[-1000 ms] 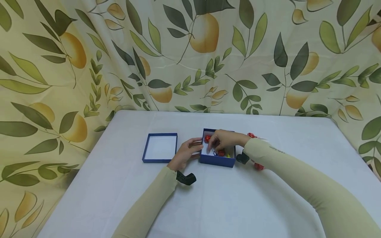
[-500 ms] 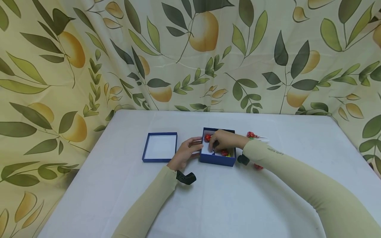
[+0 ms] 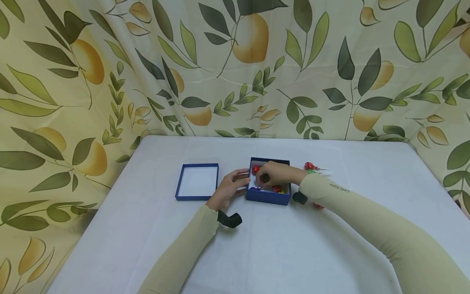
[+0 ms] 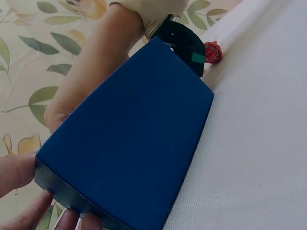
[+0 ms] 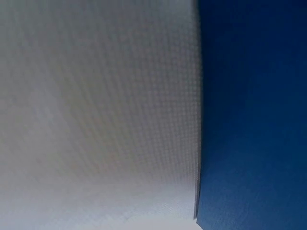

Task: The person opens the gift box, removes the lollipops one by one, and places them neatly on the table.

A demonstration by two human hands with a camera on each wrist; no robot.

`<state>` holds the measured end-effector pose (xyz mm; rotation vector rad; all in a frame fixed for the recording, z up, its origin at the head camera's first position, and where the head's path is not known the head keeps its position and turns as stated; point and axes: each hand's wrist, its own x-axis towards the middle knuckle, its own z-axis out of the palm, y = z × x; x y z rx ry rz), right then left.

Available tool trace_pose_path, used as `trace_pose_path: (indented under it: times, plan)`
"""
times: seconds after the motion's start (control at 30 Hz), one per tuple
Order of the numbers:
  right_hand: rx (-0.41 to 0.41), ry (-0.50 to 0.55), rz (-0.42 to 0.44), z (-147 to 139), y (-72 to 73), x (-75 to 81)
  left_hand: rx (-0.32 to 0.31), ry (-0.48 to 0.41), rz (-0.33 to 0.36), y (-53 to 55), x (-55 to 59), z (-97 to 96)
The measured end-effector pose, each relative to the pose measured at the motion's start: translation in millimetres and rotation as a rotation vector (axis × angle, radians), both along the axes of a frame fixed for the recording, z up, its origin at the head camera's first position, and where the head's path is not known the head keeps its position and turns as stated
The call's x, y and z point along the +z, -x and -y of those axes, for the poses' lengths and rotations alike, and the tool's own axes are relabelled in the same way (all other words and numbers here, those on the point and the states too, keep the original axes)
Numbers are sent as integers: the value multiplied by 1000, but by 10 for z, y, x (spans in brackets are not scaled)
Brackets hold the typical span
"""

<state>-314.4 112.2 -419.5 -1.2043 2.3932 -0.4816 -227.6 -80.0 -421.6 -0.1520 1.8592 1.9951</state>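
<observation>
An open blue box with a white inside sits mid-table. My left hand rests against its left side, fingers fairly straight. In the left wrist view, fingertips touch the box's blue wall. My right hand reaches down into the box with curled fingers. It pinches a small purple-blue wrapped candy near the front left corner; the fingers partly hide it. Inside the box lie a red wrapped candy at the back left and another red candy beside something yellow at the front right.
The blue-rimmed white lid lies left of the box. Right of it are a red lollipop and a green one with white sticks. Another red lollipop shows partly under the right sleeve. A patterned curtain hangs behind the table.
My right hand stays in the box and shifts slightly; the purple-blue candy has turned and moved left toward the front left corner. My left hand keeps its place.
</observation>
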Motion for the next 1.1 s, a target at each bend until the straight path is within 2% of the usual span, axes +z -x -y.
trace_pose_path:
  times: [0.33, 0.43, 0.6, 0.83, 1.1]
  plan:
    - [26, -37, -66, -6, 6, -11, 5, -15, -2, 10, -4, -1]
    - [31, 7, -39, -30, 37, -34, 1, -14, -1, 9, 2, 1]
    - [26, 106, 54, -53, 87, -31, -5, -12, -6, 21, -14, 4]
    - [13, 146, 126, -45, 89, 29, 4, -18, -3, 127, -221, 15]
    - [-31, 169, 113, -58, 103, 34, 23, -13, -19, 134, -276, 5]
